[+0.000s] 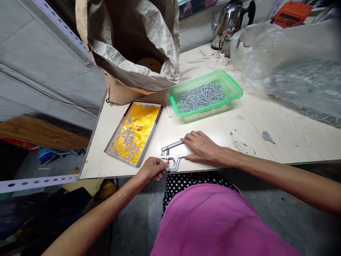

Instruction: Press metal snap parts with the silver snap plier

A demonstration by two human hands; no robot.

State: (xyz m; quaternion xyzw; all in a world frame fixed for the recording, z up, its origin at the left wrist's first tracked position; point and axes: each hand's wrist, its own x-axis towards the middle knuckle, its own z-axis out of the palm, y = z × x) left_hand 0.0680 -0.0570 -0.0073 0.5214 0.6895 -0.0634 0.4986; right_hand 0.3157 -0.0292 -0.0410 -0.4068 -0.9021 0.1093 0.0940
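Observation:
Silver snap-fastener pliers (174, 156) lie at the table's front edge, with a red part at the jaws. My right hand (199, 146) is closed around their spread handles, fingers on the upper one and thumb by the lower. At the jaws, my left hand (153, 168) is closed in a pinch; whatever sits between its fingertips is too small or hidden to name. Left of the pliers, a shallow tray (149, 142) with a yellow lining holds many small metal pins (126, 144). Behind them stands a green plastic basket (231, 87) with a heap of similar pins (202, 96).
A large open sack (165, 39) stands at the back left. On the right, a clear plastic bag (266, 46) holds more metal pieces. A steel kettle (226, 25) and an orange box (291, 14) are at the back. The table (226, 138) ends just before my body.

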